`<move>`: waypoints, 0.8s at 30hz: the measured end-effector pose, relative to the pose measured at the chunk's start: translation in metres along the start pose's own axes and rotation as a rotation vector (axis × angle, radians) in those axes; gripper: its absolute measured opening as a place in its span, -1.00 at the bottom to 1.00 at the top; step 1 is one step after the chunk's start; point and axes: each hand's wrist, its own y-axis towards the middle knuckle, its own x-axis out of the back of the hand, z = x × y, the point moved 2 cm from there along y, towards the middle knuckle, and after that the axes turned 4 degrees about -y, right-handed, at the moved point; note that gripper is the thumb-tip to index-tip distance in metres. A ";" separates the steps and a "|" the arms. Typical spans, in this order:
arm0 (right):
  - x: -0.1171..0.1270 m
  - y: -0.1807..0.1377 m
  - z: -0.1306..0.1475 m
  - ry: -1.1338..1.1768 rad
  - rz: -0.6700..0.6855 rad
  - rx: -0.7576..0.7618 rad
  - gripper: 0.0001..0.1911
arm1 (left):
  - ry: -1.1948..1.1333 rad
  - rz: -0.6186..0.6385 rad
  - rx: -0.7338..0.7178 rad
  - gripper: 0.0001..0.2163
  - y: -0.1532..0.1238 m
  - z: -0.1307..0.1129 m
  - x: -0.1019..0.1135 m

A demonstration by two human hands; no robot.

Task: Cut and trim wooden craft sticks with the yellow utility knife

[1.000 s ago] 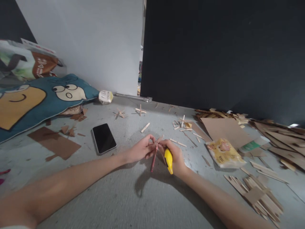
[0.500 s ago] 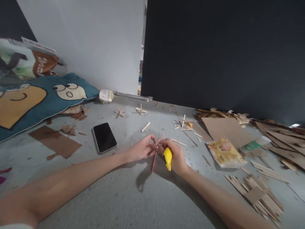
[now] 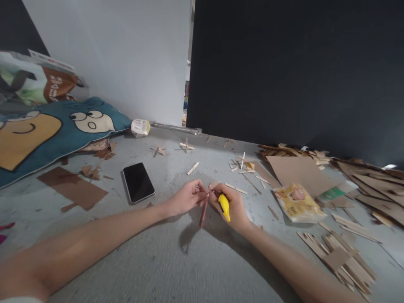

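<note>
My left hand (image 3: 186, 197) is closed, its thumb and fingertips pinching small wooden sticks at the table's middle. A reddish-brown stick (image 3: 203, 215) slants down towards me from the fingertips. In my closed right hand (image 3: 235, 207) is a yellow utility knife (image 3: 224, 207), its dark slot facing up; its blade end is hidden by the fingers. A pale craft stick (image 3: 213, 184) pokes out between the two hands, which nearly touch. How the sticks join is too small to make out.
Left of my hands lies a phone (image 3: 139, 182), with brown cardboard (image 3: 74, 188) and a blue cushion (image 3: 94, 118) beyond. Small crossed-stick pieces (image 3: 187, 146) stand farther back. At right are a yellow tissue pack (image 3: 298, 202), a green-white tube (image 3: 336, 192) and a stick bundle (image 3: 341, 256).
The yellow knife has turned in my right hand, so its dark slot now shows. The pale stick between my hands shows less and has shifted slightly. My left hand has barely moved.
</note>
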 end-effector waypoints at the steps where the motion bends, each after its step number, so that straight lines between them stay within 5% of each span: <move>1: 0.000 0.000 0.000 0.007 0.015 0.000 -0.83 | 0.008 -0.006 -0.017 -0.75 -0.001 0.000 -0.001; 6: 0.002 0.002 -0.003 0.005 0.068 0.005 -0.87 | 0.064 0.003 -0.057 -0.82 -0.005 -0.002 -0.004; 15: 0.012 0.005 -0.020 -0.242 -0.175 0.151 -0.81 | 0.033 -0.174 -0.099 -0.57 -0.001 -0.003 0.005; 24: 0.012 0.002 -0.023 -0.278 -0.150 0.208 -0.77 | 0.069 -0.179 -0.078 -0.49 -0.002 0.000 0.005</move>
